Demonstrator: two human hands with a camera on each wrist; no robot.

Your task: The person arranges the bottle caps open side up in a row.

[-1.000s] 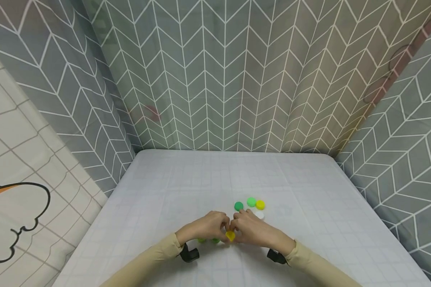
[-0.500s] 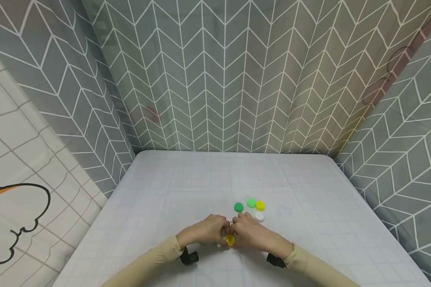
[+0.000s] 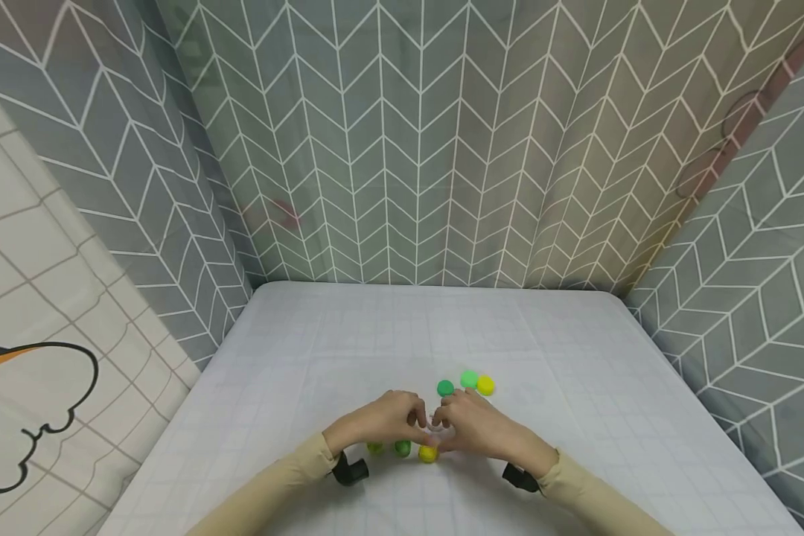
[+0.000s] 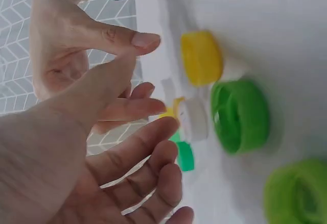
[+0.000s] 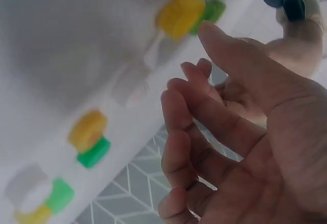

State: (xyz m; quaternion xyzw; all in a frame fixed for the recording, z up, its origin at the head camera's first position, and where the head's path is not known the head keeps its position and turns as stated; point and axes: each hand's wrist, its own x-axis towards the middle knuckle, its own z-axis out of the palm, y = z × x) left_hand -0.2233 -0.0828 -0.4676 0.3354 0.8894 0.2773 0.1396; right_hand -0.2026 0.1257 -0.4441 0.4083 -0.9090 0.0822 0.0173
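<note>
My left hand (image 3: 383, 418) and right hand (image 3: 474, 426) hover facing each other low over the table, fingers loosely bent and holding nothing. A yellow bottle cap (image 3: 428, 454) rests on the table just below the thumb tips. Left of it, under my left hand, are a green cap (image 3: 403, 448) and a lime-green cap (image 3: 374, 449), both with hollow sides showing in the left wrist view. Whitish caps (image 5: 130, 85) lie beyond the yellow one, partly between the hands. The left wrist view shows the yellow cap (image 4: 202, 58) apart from both thumbs.
Behind the right hand sit a dark green cap (image 3: 445, 388), a light green cap (image 3: 469, 380) and another yellow cap (image 3: 485, 385). The white cloth-covered table (image 3: 348, 335) reaches back to a grey patterned curtain (image 3: 402, 149). Each wrist carries a black camera mount (image 3: 351, 472).
Earlier both hands held the yellow cap between their fingertips and lowered it. Now it lies on the table, released, with the hands slightly raised and the thumbs off it.
</note>
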